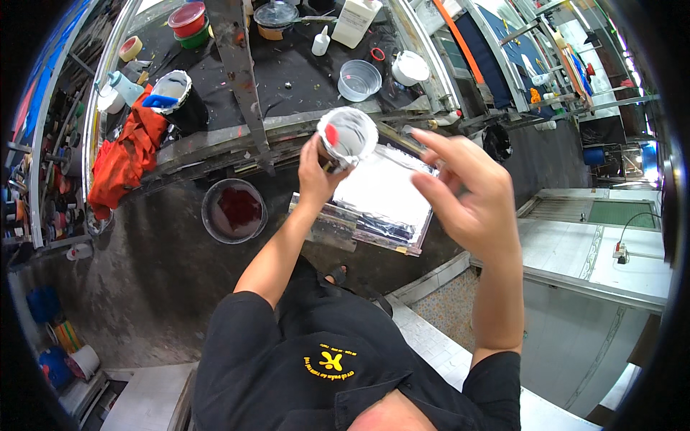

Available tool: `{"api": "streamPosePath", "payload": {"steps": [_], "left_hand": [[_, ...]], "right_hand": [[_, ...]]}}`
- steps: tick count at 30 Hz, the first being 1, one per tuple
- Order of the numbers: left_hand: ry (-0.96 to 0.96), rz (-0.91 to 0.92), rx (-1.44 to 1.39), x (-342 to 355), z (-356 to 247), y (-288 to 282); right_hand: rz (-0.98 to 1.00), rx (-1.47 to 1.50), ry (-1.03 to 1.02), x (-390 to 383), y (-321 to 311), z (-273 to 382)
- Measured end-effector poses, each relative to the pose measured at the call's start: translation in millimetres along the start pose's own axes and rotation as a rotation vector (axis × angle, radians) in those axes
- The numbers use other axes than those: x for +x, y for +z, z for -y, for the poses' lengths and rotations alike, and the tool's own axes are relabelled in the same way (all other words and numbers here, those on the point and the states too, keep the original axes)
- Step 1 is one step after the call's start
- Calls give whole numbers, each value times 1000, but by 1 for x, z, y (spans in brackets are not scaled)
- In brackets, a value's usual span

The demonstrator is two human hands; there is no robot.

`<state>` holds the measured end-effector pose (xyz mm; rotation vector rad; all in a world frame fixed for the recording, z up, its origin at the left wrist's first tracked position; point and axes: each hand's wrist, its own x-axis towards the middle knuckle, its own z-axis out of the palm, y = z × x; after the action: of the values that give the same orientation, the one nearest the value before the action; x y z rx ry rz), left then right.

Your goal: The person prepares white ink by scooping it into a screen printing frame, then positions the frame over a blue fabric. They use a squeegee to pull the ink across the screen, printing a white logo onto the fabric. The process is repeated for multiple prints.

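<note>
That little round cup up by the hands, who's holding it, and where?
The left hand grips the small paint-smeared cup around its lower side, tipped toward the camera. The right hand holds nothing, fingers spread beside it.

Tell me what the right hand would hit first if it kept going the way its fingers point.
Likely the round white container held in the left hand. The right hand points its fingers up-left toward it, though depth is unclear.
</note>
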<state>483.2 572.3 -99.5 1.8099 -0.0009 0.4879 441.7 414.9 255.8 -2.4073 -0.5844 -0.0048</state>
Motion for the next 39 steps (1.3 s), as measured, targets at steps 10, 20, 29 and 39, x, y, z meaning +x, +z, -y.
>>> {"api": "streamPosePath", "payload": {"steps": [10,20,29,39], "left_hand": [[55,-361,190,140,44,15],[-94,-280,356,210,98,49],[-85,-325,267,148,57,23],[-1214,-245,-114,-237,49,-50]], "right_hand": [[-259,354,951,-213,6,-95],[-535,545,1308,-352,86,-94],[-522,674,1361,-416,133,-130],[632,308,1592,-723,268,-184]]}}
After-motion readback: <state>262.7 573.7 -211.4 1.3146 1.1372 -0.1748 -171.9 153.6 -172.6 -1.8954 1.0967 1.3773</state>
